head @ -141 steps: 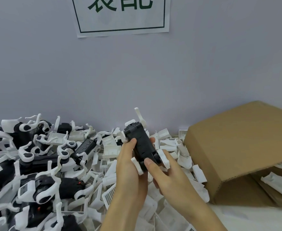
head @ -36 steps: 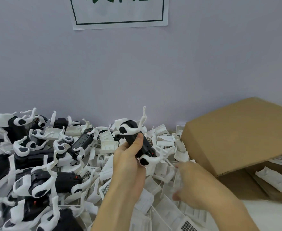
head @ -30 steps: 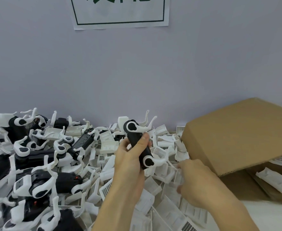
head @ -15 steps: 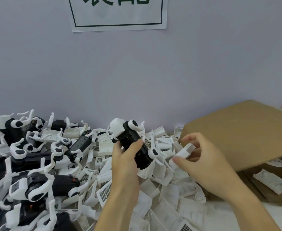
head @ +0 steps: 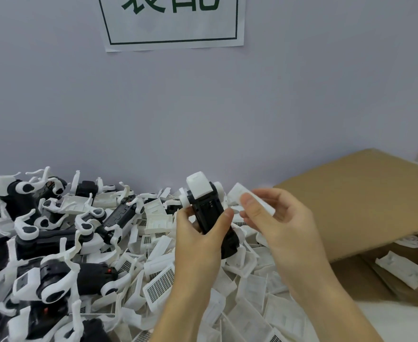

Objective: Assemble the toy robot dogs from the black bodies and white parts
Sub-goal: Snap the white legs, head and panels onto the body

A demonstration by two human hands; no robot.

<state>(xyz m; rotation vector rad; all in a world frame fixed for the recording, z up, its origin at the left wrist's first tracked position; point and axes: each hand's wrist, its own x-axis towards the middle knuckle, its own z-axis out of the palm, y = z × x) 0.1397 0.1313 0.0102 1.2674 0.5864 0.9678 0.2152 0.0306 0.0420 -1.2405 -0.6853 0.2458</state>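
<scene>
Far left: heap of assembled dogs (head: pixel 50 243), black bodies with white legs and heads, piled against the wall (head: pixel 203 107). The heap runs off the left and bottom edges, so I cannot count it; individual dogs overlap and are hard to separate.

Centre left: loose white parts (head: pixel 158 285) spread over the surface, several with a grille face up. Many lie under one another and under my forearms; shapes there are unclear.

Centre: my left hand (head: pixel 198 240) is closed round a black body (head: pixel 209 213), thumb on its near right edge, fingers behind it and mostly hidden. The body is raised above the pile, tilted with its top end away from me. A white head piece (head: pixel 199 187) sits on that top end, with white round joints at both sides. The lower end of the body is covered by my palm.

Just right of it: my right hand (head: pixel 277 223) pinches a small white part (head: pixel 252 201) between thumb and fingertips. The part is blurred; I cannot make out its detail. It is near the body's upper right side, but contact cannot be told.

Right: tilted cardboard box (head: pixel 366 201), open side facing down-right, cut off by the frame. White pieces (head: pixel 400 272) lie inside, partly shadowed.

Top: paper sign (head: pixel 173 23) on the wall, characters cut off.
</scene>
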